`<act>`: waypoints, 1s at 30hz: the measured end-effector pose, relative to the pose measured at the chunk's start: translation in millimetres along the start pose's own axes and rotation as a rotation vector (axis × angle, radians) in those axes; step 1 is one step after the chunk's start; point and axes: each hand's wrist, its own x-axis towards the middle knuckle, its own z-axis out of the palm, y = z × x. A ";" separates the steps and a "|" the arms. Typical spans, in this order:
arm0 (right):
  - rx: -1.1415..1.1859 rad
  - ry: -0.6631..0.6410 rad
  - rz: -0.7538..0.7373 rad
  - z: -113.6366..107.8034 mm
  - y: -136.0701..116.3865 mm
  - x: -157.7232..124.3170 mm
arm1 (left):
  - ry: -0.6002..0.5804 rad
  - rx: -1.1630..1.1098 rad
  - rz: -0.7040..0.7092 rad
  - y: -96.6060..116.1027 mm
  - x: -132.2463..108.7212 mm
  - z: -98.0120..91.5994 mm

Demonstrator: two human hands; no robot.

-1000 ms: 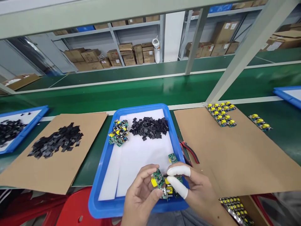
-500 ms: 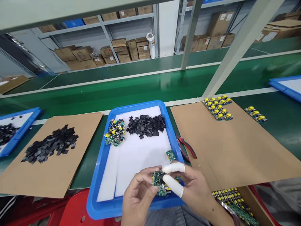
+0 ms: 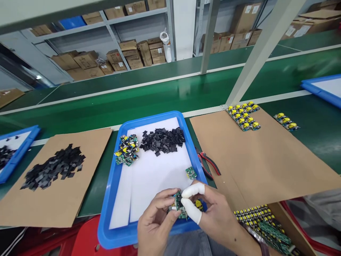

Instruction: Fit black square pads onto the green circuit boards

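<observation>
The green workbench [image 3: 160, 96] carries two cardboard sheets. The right sheet [image 3: 261, 160] has a panel of yellow-topped boards [image 3: 243, 116] at its far edge. The left sheet [image 3: 53, 199] bears a loose heap of black pieces [image 3: 53, 170].

Between the sheets lies the blue tray [image 3: 112, 199], lined in white. It holds a pile of black parts [image 3: 162, 139] along its far edge, a cluster of circuit boards [image 3: 127, 150] in its far left corner and a lone board [image 3: 191, 172] by its right rim. A second blue tray [image 3: 16, 149] at the bench's left edge holds more black pieces. A box [image 3: 266, 224] at the near right corner is stacked with board panels. Red-handled cutters [image 3: 209, 163] lie just beside the centre tray's right rim.

Over that tray's near edge, the left hand [image 3: 156, 227] and the right hand [image 3: 213, 213] meet on a small circuit board [image 3: 179, 205]. Both sets of fingers are closed on it. The right thumb and forefinger, in white finger cots [image 3: 191, 209], press its face, and the left fingertips clamp its other side.

The work likely goes best with the pinch kept on the board's edges. The covered fingertips should take any contact with the components, and the board should stay low above the tray so that a slip lands on the liner.
</observation>
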 end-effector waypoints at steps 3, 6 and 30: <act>0.006 -0.011 0.000 1.0 -0.1 0.0 | 0.012 0.016 0.011 -0.8 0.4 0.0; -0.005 0.001 -0.006 1.9 0.7 -0.3 | 0.013 0.037 0.058 -1.4 1.9 1.5; 0.297 -0.044 0.234 6.5 2.9 1.0 | 0.054 0.149 0.184 -4.9 -3.6 4.3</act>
